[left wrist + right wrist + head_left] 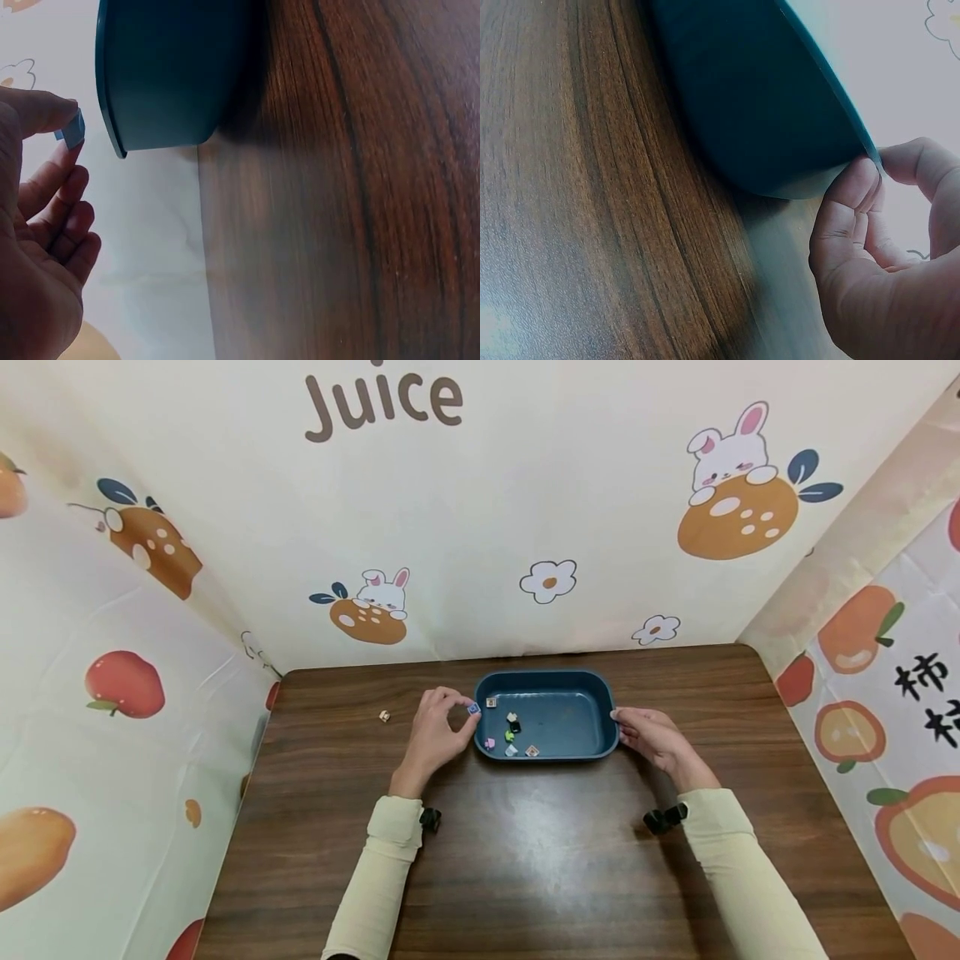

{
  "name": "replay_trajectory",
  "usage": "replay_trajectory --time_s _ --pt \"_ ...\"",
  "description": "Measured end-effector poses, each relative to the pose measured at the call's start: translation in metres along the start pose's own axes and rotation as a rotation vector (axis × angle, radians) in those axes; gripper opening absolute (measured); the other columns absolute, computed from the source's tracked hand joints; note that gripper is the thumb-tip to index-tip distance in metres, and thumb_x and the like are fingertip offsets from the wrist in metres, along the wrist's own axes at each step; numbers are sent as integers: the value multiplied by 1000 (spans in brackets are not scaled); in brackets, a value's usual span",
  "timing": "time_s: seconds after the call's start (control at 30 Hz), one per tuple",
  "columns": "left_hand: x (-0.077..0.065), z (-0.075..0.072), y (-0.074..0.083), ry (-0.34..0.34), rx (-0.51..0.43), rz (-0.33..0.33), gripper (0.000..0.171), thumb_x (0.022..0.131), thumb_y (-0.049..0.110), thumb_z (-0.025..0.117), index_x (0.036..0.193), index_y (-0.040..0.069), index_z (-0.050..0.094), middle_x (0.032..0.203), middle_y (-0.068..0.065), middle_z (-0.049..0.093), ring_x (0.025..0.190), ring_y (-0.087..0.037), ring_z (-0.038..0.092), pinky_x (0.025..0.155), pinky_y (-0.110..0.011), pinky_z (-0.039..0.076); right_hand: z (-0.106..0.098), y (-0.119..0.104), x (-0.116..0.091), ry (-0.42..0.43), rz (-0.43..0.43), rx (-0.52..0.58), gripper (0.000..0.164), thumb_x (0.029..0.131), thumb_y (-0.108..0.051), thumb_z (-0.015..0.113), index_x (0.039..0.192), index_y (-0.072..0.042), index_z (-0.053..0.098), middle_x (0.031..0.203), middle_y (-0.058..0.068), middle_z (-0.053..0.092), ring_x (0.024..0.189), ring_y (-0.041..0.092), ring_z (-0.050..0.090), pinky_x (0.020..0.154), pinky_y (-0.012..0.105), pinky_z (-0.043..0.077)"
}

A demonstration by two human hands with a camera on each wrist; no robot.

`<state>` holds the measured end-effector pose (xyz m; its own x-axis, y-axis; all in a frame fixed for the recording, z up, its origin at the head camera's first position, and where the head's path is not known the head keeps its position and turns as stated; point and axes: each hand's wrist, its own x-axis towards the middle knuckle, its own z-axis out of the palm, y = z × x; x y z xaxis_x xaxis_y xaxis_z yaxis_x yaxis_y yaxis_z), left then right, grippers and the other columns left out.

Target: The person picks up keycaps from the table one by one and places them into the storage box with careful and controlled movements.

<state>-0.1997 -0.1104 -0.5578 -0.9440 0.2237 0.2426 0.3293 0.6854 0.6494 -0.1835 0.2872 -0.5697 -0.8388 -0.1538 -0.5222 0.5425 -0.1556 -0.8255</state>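
My left hand (437,731) pinches a small blue block (473,708) between thumb and forefinger, at the left rim of a dark teal tray (558,718). In the left wrist view the blue block (73,130) sits at the fingertips, just outside the tray wall (169,82). With thumb and fingers, my right hand (656,739) grips the tray's right rim; the right wrist view shows this pinch on the rim (859,127). Several small pieces lie in the tray's left half, among them a pink one (490,743), a green one (509,736) and a black one (515,727).
A small whitish-brown block (385,716) lies on the wooden table (525,860), left of my left hand. Printed cloth walls (487,510) stand at the table's back and sides. Dark wrist cameras (664,818) sit at both cuffs.
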Motion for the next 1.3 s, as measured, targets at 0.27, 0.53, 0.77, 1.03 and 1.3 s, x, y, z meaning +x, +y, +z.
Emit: replay_trajectory --time_s 0.27,0.53,0.77,1.03,1.3 --pt "1 5 1 -29 5 13 22 95 31 79 108 14 78 114 -4 66 116 -26 55 99 -48 53 1 1 -1 13 -5 -1 18 104 -12 63 94 -18 77 86 -11 73 78 -2 65 74 15 58" --pt "1 8 3 -25 10 31 21 93 29 81 108 13 79 113 -4 67 115 -25 55 97 -47 54 1 3 -2 40 14 -21 20 104 -15 65 89 -20 77 83 -11 72 76 -1 64 73 15 58" --pt "3 12 5 -18 6 64 23 93 27 81 109 10 79 113 -6 68 114 -26 56 97 -47 54 -1 2 0 43 1 -27 16 104 -15 65 94 -18 77 87 -10 72 79 0 65 74 15 58" --pt "1 14 6 -32 15 57 25 95 29 79 111 10 79 113 -4 67 114 -25 55 98 -46 53 0 1 0 37 24 -55 13 105 -17 64 99 -17 76 89 -10 71 80 1 63 75 16 57" --pt "1 17 2 -54 8 69 27 95 30 79 114 11 80 115 -4 67 116 -25 56 100 -46 54 1 3 -1 40 15 -43 16 105 -17 63 95 -19 76 86 -11 69 79 -1 62 75 15 57"
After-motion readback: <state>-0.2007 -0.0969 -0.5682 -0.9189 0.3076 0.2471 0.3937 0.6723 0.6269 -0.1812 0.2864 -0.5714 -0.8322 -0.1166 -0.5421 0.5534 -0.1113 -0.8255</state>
